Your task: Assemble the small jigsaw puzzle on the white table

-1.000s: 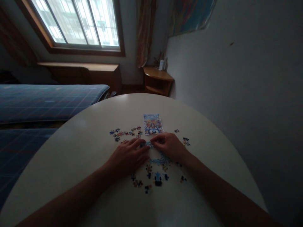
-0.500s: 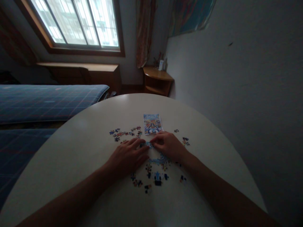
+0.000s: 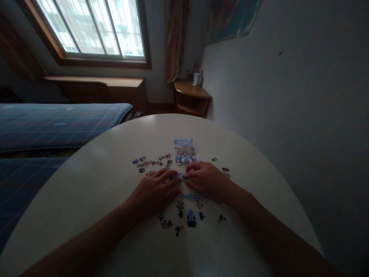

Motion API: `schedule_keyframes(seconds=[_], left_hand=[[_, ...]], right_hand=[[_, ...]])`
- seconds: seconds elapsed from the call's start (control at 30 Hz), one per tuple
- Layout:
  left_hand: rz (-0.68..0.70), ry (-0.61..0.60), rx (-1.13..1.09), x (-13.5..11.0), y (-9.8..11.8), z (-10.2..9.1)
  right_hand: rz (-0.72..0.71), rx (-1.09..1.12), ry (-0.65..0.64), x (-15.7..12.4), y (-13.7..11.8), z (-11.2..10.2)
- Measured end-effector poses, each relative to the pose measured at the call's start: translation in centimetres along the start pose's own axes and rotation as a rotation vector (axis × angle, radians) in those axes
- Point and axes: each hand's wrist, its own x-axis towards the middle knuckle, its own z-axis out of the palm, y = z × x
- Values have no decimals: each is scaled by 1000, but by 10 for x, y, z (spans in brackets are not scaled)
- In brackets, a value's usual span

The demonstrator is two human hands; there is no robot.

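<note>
Between my two hands lies a small light-blue strip of jigsaw puzzle pieces [image 3: 180, 176], partly hidden by the fingers. My left hand [image 3: 157, 187] rests low on the table, its fingertips holding the strip's left end. At the right end, the closed fingers of my right hand [image 3: 208, 180] pinch the pieces. Just below sits a joined light-blue puzzle section [image 3: 190, 196], partly covered by my right hand. Nearer to me is another assembled part with a blue and black figure [image 3: 191, 218]. A colourful picture sheet [image 3: 185, 152] lies beyond my hands.
Loose puzzle pieces [image 3: 145, 163] are scattered to the left of the sheet, with several more pieces [image 3: 225, 169] at the right and dark pieces [image 3: 166, 224] at the near side. The round white table [image 3: 115, 154] stands beside a plaid mattress [image 3: 63, 123] and a wall [image 3: 288, 115].
My right hand has turned a little, and its fingers have come down flatter and lower over the pieces. My left hand stays in place.
</note>
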Motion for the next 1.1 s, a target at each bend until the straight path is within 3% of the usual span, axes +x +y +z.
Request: schedule_keyframes(seconds=[0.13,0.23,0.43,0.83,1.1], left_hand=[[-2,11,-2,0,-1,1],[4,27,-3,-1,-1,3],[20,30,-10,-2,-3,2],[38,57,-39,-4,-5,4],[24,67,-99,-4,-6,5]], right_hand=[[-69,-164,-58,-2,-5,-9],[-80,-91,-69,-4,-2,-13],[50,2,-25,-9,11,-16],[25,-5,21,-5,10,1],[90,16,33,-1,6,5]])
